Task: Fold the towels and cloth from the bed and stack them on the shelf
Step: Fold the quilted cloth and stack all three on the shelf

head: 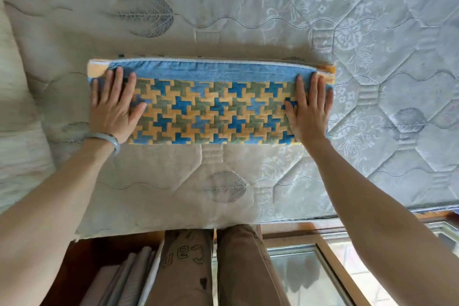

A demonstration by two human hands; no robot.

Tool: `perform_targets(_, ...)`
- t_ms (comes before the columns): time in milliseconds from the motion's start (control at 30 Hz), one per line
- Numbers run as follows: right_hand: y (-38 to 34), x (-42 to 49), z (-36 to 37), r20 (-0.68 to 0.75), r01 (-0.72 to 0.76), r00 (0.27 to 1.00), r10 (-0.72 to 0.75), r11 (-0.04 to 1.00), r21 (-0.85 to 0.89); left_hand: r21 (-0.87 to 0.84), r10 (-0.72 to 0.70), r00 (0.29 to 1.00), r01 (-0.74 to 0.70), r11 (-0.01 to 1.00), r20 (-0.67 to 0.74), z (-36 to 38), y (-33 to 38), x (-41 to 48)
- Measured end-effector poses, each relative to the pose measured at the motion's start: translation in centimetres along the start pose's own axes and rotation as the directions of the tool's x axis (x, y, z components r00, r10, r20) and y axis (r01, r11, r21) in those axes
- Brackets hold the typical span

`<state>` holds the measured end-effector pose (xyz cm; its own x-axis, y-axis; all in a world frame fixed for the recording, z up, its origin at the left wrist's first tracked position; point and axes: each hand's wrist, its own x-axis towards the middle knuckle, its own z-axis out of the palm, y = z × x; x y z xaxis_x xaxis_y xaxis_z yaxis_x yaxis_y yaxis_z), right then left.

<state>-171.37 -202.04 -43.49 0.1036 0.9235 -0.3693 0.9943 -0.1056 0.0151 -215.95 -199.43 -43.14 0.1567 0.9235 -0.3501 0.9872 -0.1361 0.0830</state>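
The patterned towel [211, 104] lies folded into a long band on the mattress [223, 20]; left hand [113, 104] and right hand [309, 109] press flat on its ends, gripping nothing; it looks soft, light and floppy, best lifted by both ends
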Motion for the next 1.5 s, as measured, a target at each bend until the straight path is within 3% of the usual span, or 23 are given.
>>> perform_targets(67,-0.6,-0.1,-0.5,-0.014,-0.028,1.000,0.028,1.000,0.005,-0.140,-0.138,0.988,0.128,0.982,-0.067,-0.4,0.1,0.0)
perform_targets(133,-2.4,-0.3,-1.4,-0.072,-0.071,0.995,0.071,0.997,0.009,-0.344,-0.409,0.904,0.347,0.872,-0.124,-1.0,0.2,-0.3)
perform_targets(200,-5.6,-0.9,-2.3,-0.148,-0.038,0.988,0.044,0.998,0.042,-0.461,-0.627,0.776,0.532,0.710,-0.070,-1.6,0.2,-0.7)
perform_targets(267,-10.5,-1.6,-3.0,-0.119,0.081,0.991,-0.069,0.991,0.102,-0.451,-0.705,0.708,0.643,0.619,0.042,-2.3,0.1,-0.9)
perform_targets(367,-17.8,-2.6,-2.8,-0.027,0.265,0.964,-0.264,0.959,0.098,-0.481,-0.696,0.682,0.699,0.529,0.225,-3.2,0.1,-0.8)
perform_targets(433,-20.9,-3.1,-1.9,0.000,0.332,0.943,-0.334,0.937,0.111,-0.522,-0.629,0.720,0.672,0.526,0.293,-3.7,-0.4,-0.5)
perform_targets(600,-23.6,-3.6,-1.4,0.156,0.302,0.933,-0.324,0.942,0.149,-0.519,-0.481,0.826,0.560,0.646,0.293,-6.9,0.1,-0.7)
perform_targets(667,-24.0,-3.2,-3.1,0.181,0.261,0.927,-0.328,0.913,0.315,-0.421,-0.452,0.857,0.516,0.746,0.249,-8.4,1.1,-1.3)
perform_targets(733,-24.5,-3.3,-5.7,0.189,0.155,0.922,-0.337,0.772,0.616,-0.352,-0.419,0.887,0.462,0.814,0.195,-9.8,2.4,-2.0)
perform_targets(800,-25.7,-3.7,-8.3,0.337,-0.157,0.865,-0.372,0.436,0.886,-0.384,-0.394,0.905,0.426,0.819,0.162,-11.4,4.8,-2.6)
perform_targets(833,-26.4,-3.9,-9.5,0.405,-0.322,0.829,-0.385,0.264,0.909,-0.422,-0.381,0.910,0.413,0.807,0.162,-12.2,6.5,-2.8)
perform_targets(900,-26.8,-3.7,-10.9,0.476,-0.486,0.796,-0.375,0.075,0.871,-0.514,-0.308,0.938,0.344,0.786,0.157,-13.3,10.2,-3.3)
perform_targets(1033,-21.9,-2.6,-10.4,0.536,-0.614,0.788,-0.303,-0.311,0.726,-0.673,-0.025,0.995,0.085,0.734,0.098,-12.3,15.4,-3.8)
perform_targets(1067,-20.3,-2.5,-10.2,0.540,-0.600,0.800,-0.261,-0.353,0.718,-0.697,0.042,0.992,0.056,0.715,0.123,-11.7,16.0,-3.9)
perform_targets(1100,-18.9,-2.4,-10.2,0.526,-0.560,0.828,-0.192,-0.303,0.771,-0.734,0.107,0.984,0.032,0.678,0.141,-11.2,16.3,-4.1)
perform_targets(1167,-16.3,-2.0,-9.8,0.419,-0.420,0.906,-0.062,0.006,0.908,-0.749,0.155,0.986,-0.052,0.660,0.068,-10.1,16.4,-4.1)
perform_targets(1233,-14.4,-1.4,-9.2,0.332,-0.318,0.943,-0.017,0.255,0.913,-0.601,0.107,0.992,-0.128,0.789,-0.071,-8.5,15.3,-3.4)
perform_targets(1333,-12.3,-0.6,-7.4,0.304,-0.289,0.952,0.026,0.396,0.872,-0.325,0.161,0.982,-0.186,0.927,-0.103,-6.6,14.5,-1.6)
perform_targets(1433,-11.7,-0.8,-5.2,0.340,-0.321,0.938,0.063,0.528,0.787,-0.099,0.294,0.955,-0.296,0.950,-0.037,-5.1,15.3,0.4)
perform_targets(1500,-12.0,-1.1,-4.5,0.325,-0.312,0.942,0.080,0.567,0.763,0.008,0.302,0.953,-0.302,0.953,0.040,-4.0,15.5,1.5)
